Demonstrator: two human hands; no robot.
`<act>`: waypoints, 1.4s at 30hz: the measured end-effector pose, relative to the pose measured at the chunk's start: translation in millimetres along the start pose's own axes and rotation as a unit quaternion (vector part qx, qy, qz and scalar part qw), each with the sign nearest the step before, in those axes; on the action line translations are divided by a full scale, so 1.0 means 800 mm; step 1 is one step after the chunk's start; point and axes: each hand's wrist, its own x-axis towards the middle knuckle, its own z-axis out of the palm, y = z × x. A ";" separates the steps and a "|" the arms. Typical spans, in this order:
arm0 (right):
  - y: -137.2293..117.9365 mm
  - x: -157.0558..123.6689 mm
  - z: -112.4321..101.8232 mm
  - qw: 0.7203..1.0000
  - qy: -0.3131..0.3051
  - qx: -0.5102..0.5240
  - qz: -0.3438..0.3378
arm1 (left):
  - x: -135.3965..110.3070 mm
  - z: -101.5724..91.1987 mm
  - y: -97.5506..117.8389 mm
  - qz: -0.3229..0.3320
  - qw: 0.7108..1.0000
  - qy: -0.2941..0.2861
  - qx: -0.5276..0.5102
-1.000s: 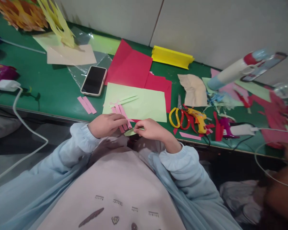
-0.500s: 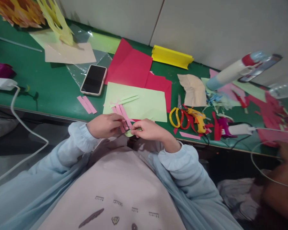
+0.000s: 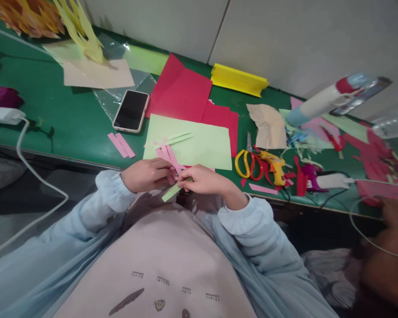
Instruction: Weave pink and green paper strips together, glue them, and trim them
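Note:
At the near edge of the green table (image 3: 69, 123), my left hand (image 3: 146, 174) is closed on several pink paper strips (image 3: 170, 159) that fan out over a light green sheet (image 3: 199, 143). My right hand (image 3: 204, 180) pinches a light green paper strip (image 3: 172, 191), which slants down and to the left below the table edge. The two hands nearly touch. Both sleeves are pale blue.
A phone (image 3: 131, 110) lies left of red paper (image 3: 182, 95). Two loose pink strips (image 3: 120, 145) lie near the edge. Yellow-handled scissors (image 3: 247, 161) and a yellow glue gun (image 3: 275, 165) sit to the right. A white cable (image 3: 29, 176) hangs at left. Another person's hand (image 3: 391, 247) shows at right.
My right hand has shifted slightly left toward my left hand, and the green strip now sticks out lower and further left below the table edge.

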 end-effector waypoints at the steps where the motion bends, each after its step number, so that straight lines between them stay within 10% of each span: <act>1: 0.000 0.001 0.000 1.000 0.000 -0.005 0.000 | 0.000 0.000 0.000 -0.001 1.000 -0.005 -0.002; 42: -0.003 0.020 0.001 0.980 0.074 -0.175 0.063 | -0.001 -0.004 0.002 -0.025 0.999 -0.031 -0.025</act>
